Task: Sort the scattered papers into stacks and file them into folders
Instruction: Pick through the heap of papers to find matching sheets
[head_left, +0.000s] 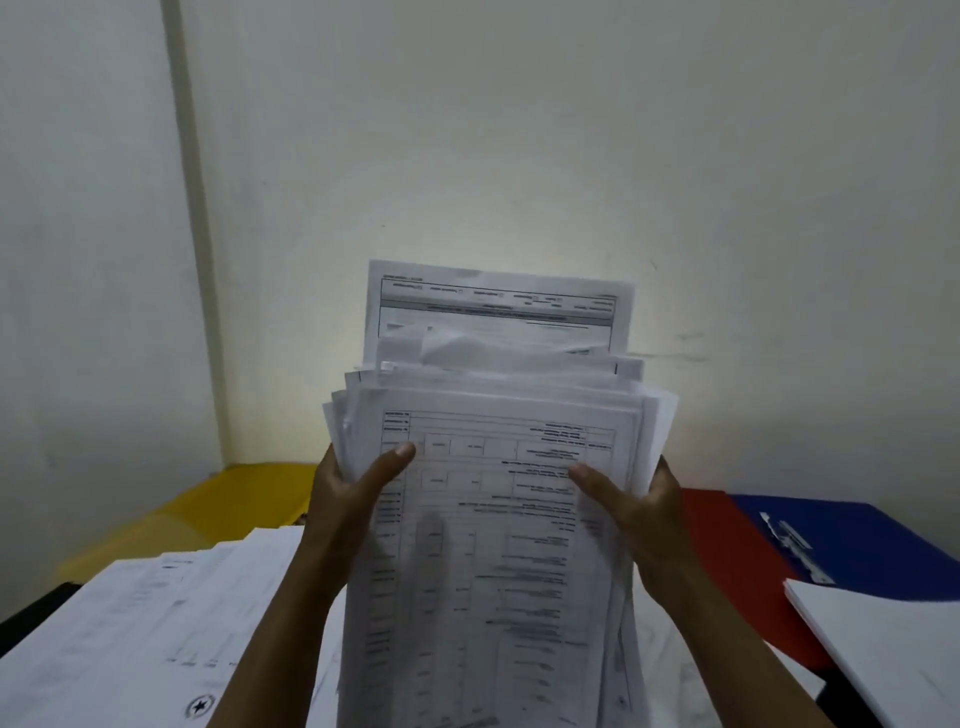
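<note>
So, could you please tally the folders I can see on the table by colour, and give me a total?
Yellow folder: 1
Red folder: 1
Blue folder: 1
Total: 3 folders

Both hands, left hand and right hand, hold the stack of papers upright in front of them.

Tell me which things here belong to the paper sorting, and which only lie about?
Belong to the job:
paper stack, held by left hand and right hand
loose papers
yellow folder
red folder
blue folder
white sheets

Only lying about:
nothing visible
</note>
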